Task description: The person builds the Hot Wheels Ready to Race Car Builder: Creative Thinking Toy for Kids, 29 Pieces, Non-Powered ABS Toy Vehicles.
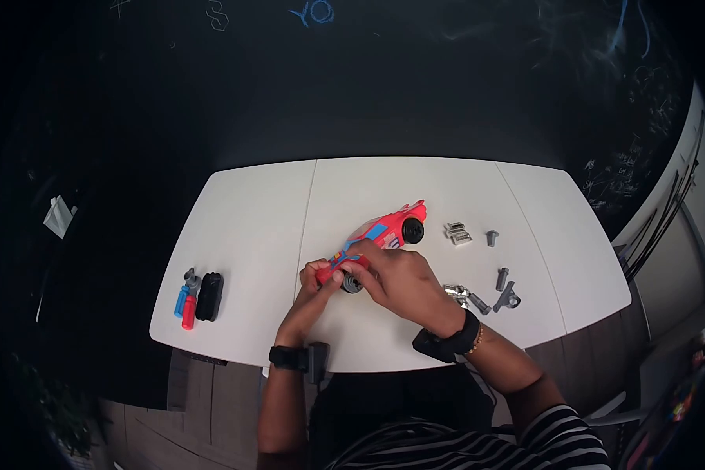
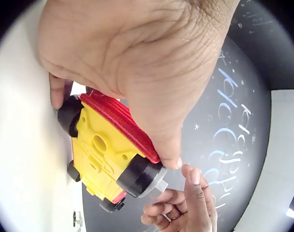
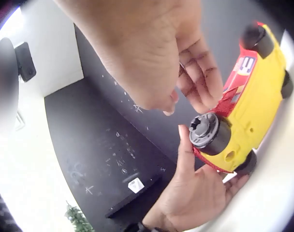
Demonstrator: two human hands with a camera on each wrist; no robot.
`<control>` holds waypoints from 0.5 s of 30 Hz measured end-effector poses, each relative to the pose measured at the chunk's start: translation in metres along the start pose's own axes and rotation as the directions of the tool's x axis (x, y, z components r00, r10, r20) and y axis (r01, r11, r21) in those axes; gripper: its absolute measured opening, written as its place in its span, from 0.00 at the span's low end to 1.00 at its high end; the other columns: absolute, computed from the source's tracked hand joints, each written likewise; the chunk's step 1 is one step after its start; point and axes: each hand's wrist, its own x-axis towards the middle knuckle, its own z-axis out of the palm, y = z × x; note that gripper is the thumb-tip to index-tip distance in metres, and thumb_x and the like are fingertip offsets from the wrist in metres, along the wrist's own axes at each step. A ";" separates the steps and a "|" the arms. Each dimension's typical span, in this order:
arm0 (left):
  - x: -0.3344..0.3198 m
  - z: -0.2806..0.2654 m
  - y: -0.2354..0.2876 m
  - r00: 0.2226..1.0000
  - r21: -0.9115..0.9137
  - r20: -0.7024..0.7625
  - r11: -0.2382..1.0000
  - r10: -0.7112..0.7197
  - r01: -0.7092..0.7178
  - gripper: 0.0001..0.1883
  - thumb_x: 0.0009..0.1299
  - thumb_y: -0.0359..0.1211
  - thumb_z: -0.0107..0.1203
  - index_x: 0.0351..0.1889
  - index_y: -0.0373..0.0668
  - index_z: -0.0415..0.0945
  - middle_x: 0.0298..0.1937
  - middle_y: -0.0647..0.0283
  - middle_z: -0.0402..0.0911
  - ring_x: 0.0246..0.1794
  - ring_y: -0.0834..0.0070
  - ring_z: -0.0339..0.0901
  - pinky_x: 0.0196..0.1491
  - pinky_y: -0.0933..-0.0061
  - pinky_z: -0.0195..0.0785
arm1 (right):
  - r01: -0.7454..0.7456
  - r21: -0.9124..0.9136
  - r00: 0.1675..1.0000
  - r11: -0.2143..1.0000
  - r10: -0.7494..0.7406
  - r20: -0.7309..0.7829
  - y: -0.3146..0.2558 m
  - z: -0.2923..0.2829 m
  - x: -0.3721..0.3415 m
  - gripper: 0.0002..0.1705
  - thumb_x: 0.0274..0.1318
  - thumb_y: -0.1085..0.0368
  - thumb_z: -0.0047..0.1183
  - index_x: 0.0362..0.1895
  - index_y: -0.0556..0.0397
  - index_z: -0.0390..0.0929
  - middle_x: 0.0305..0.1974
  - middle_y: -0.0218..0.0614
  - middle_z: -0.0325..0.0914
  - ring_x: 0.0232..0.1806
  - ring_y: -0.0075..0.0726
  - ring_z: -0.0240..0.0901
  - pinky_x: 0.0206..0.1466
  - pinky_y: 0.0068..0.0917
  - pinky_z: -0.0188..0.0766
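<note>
A red toy car (image 1: 380, 229) with blue trim stands tilted over the white table; the left wrist view shows its yellow underside (image 2: 96, 128) and black wheels. My left hand (image 1: 304, 304) grips the end of the car nearer me, its thumb beside a wheel. On that wheel sits a grey hub piece (image 3: 203, 129) with a notched centre, which projects outward in the left wrist view. My right hand (image 1: 411, 288) is close beside this wheel, fingers loosely bent, with nothing visible between them in the left wrist view. Whether a fingertip touches the car is unclear.
On the white table (image 1: 243, 204), grey bolts (image 1: 492, 238), silver pieces (image 1: 458, 233) and a grey part (image 1: 507, 298) lie right. Blue (image 1: 182, 301) and red-handled tools (image 1: 189, 312) lie left beside a black object (image 1: 210, 297). A dark chalkboard stands behind.
</note>
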 end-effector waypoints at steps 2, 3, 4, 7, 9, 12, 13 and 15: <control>-0.003 0.001 0.003 1.000 0.001 -0.004 1.000 0.003 -0.003 0.35 0.77 0.59 0.59 0.69 0.45 0.62 0.69 0.57 0.57 0.75 0.67 0.57 0.79 0.64 0.49 | 0.210 0.173 0.959 0.962 -0.169 -0.226 0.009 0.007 -0.003 0.17 0.65 0.68 0.65 0.56 0.52 0.79 0.38 0.41 0.88 0.34 0.44 0.87 0.40 0.36 0.82; -0.003 0.001 0.003 1.000 0.000 -0.006 1.000 0.007 -0.007 0.35 0.77 0.58 0.60 0.69 0.45 0.61 0.69 0.57 0.57 0.75 0.67 0.57 0.79 0.64 0.49 | 0.208 0.172 0.960 0.963 -0.167 -0.223 0.013 0.011 -0.002 0.17 0.65 0.68 0.65 0.56 0.52 0.79 0.38 0.41 0.88 0.34 0.44 0.87 0.40 0.36 0.82; -0.002 0.002 0.003 1.000 -0.003 -0.005 1.000 0.004 -0.004 0.35 0.77 0.58 0.60 0.69 0.45 0.61 0.69 0.57 0.57 0.75 0.67 0.57 0.79 0.64 0.49 | 0.336 0.151 0.918 0.930 -0.287 -0.275 0.016 0.014 0.000 0.16 0.65 0.67 0.63 0.56 0.51 0.79 0.37 0.42 0.87 0.34 0.46 0.87 0.41 0.37 0.82; -0.004 0.004 0.003 1.000 -0.044 -0.005 0.999 0.029 -0.029 0.36 0.76 0.58 0.62 0.68 0.46 0.60 0.69 0.57 0.56 0.75 0.67 0.57 0.78 0.65 0.50 | 0.287 0.208 0.950 0.935 -0.250 -0.184 0.013 0.008 -0.007 0.16 0.65 0.66 0.62 0.55 0.50 0.79 0.39 0.43 0.87 0.39 0.48 0.86 0.45 0.38 0.81; -0.007 0.006 0.007 0.999 0.074 -0.037 0.997 0.038 -0.035 0.30 0.80 0.55 0.58 0.68 0.50 0.62 0.70 0.63 0.62 0.75 0.71 0.56 0.79 0.64 0.48 | 0.103 0.264 0.995 0.959 -0.099 -0.029 0.005 -0.002 -0.009 0.16 0.64 0.66 0.63 0.56 0.50 0.79 0.43 0.43 0.87 0.44 0.48 0.86 0.49 0.38 0.82; -0.007 0.006 0.006 0.999 0.049 -0.025 0.998 0.039 -0.038 0.30 0.80 0.54 0.58 0.68 0.49 0.61 0.71 0.63 0.61 0.76 0.70 0.56 0.79 0.64 0.49 | -0.057 0.056 0.998 0.997 0.056 0.020 0.003 -0.004 -0.006 0.19 0.60 0.70 0.66 0.55 0.49 0.80 0.46 0.43 0.87 0.47 0.49 0.85 0.51 0.39 0.81; -0.005 0.005 0.002 0.999 0.048 -0.026 0.998 0.040 -0.038 0.30 0.80 0.54 0.58 0.68 0.49 0.61 0.71 0.63 0.61 0.76 0.70 0.56 0.79 0.64 0.49 | 0.170 0.126 0.977 0.977 -0.150 -0.148 0.009 0.005 -0.005 0.17 0.61 0.67 0.66 0.54 0.49 0.81 0.42 0.41 0.87 0.40 0.46 0.86 0.44 0.37 0.81; 0.001 0.001 -0.008 0.999 -0.045 0.019 0.998 0.047 -0.046 0.37 0.75 0.58 0.64 0.68 0.46 0.59 0.70 0.56 0.54 0.77 0.66 0.54 0.77 0.64 0.54 | 0.392 0.153 0.888 0.907 -0.329 -0.322 0.021 0.016 -0.005 0.15 0.63 0.65 0.67 0.53 0.49 0.83 0.38 0.39 0.88 0.34 0.43 0.86 0.37 0.34 0.80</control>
